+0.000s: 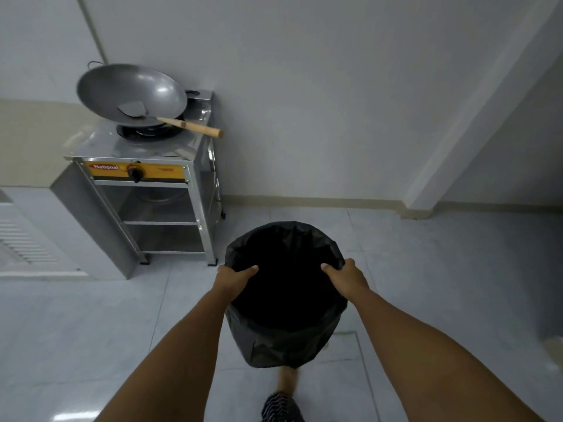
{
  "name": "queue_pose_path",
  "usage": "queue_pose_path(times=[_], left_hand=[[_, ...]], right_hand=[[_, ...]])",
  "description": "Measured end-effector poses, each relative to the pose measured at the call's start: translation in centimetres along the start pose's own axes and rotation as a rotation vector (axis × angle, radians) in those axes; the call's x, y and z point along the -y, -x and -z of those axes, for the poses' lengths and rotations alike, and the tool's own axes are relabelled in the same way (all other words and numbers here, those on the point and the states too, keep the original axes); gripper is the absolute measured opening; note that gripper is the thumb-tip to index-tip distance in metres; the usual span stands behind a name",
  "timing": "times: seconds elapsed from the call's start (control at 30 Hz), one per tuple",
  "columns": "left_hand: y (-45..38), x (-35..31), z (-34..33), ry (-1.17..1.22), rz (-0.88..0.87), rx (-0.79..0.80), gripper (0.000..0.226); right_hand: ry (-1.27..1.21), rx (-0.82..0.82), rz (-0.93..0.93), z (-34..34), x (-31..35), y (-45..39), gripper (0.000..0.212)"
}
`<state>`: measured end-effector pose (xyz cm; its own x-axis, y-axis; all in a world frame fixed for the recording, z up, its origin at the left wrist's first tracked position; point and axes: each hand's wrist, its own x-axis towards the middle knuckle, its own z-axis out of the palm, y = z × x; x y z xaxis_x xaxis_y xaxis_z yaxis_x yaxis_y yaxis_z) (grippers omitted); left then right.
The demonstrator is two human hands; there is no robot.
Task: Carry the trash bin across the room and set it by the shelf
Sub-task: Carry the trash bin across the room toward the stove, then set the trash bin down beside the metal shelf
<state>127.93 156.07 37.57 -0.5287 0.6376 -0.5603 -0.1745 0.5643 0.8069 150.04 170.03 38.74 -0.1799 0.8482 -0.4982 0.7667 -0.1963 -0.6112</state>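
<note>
Trash bin (285,336) hangs off the floor, left hand (232,277) and right hand (347,277) each clamped over its bag-lined rim, thumbs inside. It looks light and stiff; the liner may slip. Steel stove stand (158,190) stands near, front-left.
</note>
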Motion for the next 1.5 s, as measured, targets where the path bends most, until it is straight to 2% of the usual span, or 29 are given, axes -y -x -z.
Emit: queue_pose_path(times=[0.2, 0.47, 0.53, 0.63, 0.8, 1.0, 1.17, 1.37, 1.5], left_hand=[[-11.3, -6.3, -0.6, 0.056, 0.062, -0.044, 0.08], [-25.4, -11.2, -0.6, 0.09, 0.161, -0.055, 0.073], [-29.7, -11.7, -0.4, 0.088, 0.203, -0.067, 0.073], [-36.8, -11.2, 0.1, 0.057, 0.272, -0.047, 0.086], [-46.5, -11.5, 0.2, 0.016, 0.331, -0.085, 0.074], [-58.5, -6.8, -0.6, -0.012, 0.429, -0.107, 0.078], [-68.5, 1.7, -1.2, 0.047, 0.473, -0.093, 0.099], [-72.5, 7.2, -2.0, 0.004, 0.441, -0.147, 0.081], [-74.0, 10.6, -2.5, -0.042, 0.434, -0.163, 0.081]], right_hand=[[0.052, 0.077, -0.005, 0.7, 7.5, -13.2, 0.074], [0.029, 0.169, -0.043, -0.7, 15.4, -27.7, 0.075], [0.005, 0.186, -0.083, -1.8, 16.9, -31.3, 0.078], [-0.018, 0.195, -0.132, -3.9, 18.5, -36.4, 0.08], [-0.033, 0.214, -0.182, -8.7, 19.9, -45.5, 0.086], [0.0, 0.237, -0.209, -16.6, 17.8, -56.4, 0.091], [0.031, 0.255, -0.192, -23.2, 13.9, -64.1, 0.09], [0.066, 0.268, -0.137, -29.0, 9.4, -69.0, 0.081], [0.094, 0.236, -0.109, -31.3, 7.1, -70.6, 0.075]])
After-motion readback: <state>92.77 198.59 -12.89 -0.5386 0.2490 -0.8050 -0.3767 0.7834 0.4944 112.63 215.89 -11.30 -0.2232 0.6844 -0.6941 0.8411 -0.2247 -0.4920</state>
